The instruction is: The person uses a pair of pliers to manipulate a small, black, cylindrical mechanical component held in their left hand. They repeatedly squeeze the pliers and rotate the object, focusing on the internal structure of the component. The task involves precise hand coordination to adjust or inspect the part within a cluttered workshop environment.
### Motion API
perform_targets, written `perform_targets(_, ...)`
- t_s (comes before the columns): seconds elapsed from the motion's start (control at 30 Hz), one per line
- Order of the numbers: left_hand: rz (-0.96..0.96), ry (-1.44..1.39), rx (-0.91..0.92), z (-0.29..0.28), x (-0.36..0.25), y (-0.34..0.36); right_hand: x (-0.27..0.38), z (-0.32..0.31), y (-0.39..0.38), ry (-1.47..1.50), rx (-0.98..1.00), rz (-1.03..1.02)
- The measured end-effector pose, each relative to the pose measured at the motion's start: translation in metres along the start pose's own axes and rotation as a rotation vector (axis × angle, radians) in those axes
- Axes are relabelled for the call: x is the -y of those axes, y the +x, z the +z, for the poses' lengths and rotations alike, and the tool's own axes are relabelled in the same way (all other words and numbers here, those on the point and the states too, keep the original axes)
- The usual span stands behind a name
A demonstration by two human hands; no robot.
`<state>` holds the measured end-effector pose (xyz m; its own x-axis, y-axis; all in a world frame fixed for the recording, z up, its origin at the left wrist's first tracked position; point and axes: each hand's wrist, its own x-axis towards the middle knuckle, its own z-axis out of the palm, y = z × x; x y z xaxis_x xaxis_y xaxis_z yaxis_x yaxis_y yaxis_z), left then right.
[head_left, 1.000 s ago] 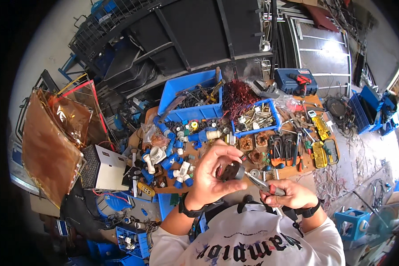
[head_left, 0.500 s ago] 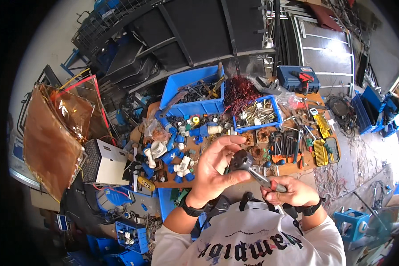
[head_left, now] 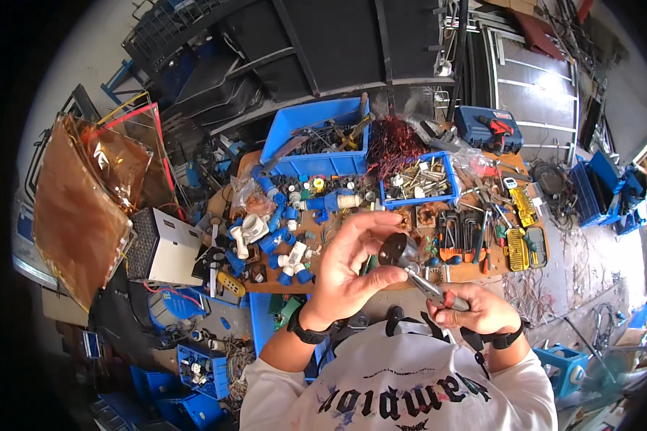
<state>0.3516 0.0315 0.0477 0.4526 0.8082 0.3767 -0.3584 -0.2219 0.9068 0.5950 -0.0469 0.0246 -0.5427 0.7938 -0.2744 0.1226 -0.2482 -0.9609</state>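
Note:
In front of my chest, my left hand (head_left: pixel 349 269) curves its thumb and fingers around a dark, round, cup-shaped part (head_left: pixel 395 250). The part's broad face is tilted up, and its far side is partly hidden by my fingers. My right hand (head_left: pixel 478 309) is closed around a pair of pliers (head_left: pixel 430 288) with red-and-grey handles. Their slim metal jaws point up and left and meet the lower edge of the cup-shaped part. Whether the jaws grip it, I cannot tell.
Beyond my hands is a wooden workbench (head_left: pixel 377 286) with white-and-blue pipe fittings (head_left: pixel 292 260), a blue crate (head_left: pixel 316 167) of tools and a blue tray (head_left: pixel 418 200) of bolts. Hex keys (head_left: pixel 467 233), yellow cases (head_left: pixel 517 248) and a red drill (head_left: pixel 497 129) on a blue case lie right.
The cup-shaped part has turned, showing more of its dark round face. The pliers have shifted slightly right and down with my right hand. My view has moved a little.

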Motion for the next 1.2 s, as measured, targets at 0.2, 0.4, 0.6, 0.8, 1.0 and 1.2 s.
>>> perform_targets(0.2, 0.112, 0.098, 0.111, -0.011, 0.002, 0.006, -0.002, -0.001, 0.002, 0.066, 0.037, 0.019)
perform_targets(0.4, 0.000, 0.063, 0.368, -0.026, -0.014, 0.015, -0.007, -0.008, 0.006, 0.293, 0.143, 0.049)
perform_targets(0.6, 0.111, 0.436, 0.102, -0.027, -0.003, 0.006, -0.006, -0.006, 0.008, 0.165, 0.079, 0.054)
perform_targets(0.8, 0.152, 0.642, 0.170, -0.033, -0.011, 0.008, 0.001, -0.004, 0.009, -0.078, 0.037, -0.061)
perform_targets(1.0, -0.098, 0.342, 0.260, -0.034, -0.020, 0.007, 0.003, -0.004, 0.005, 0.090, 0.008, 0.035)
perform_targets(1.2, 0.042, 0.503, 0.288, -0.040, -0.009, 0.000, 0.004, -0.002, 0.001, -0.096, 0.013, 0.020)
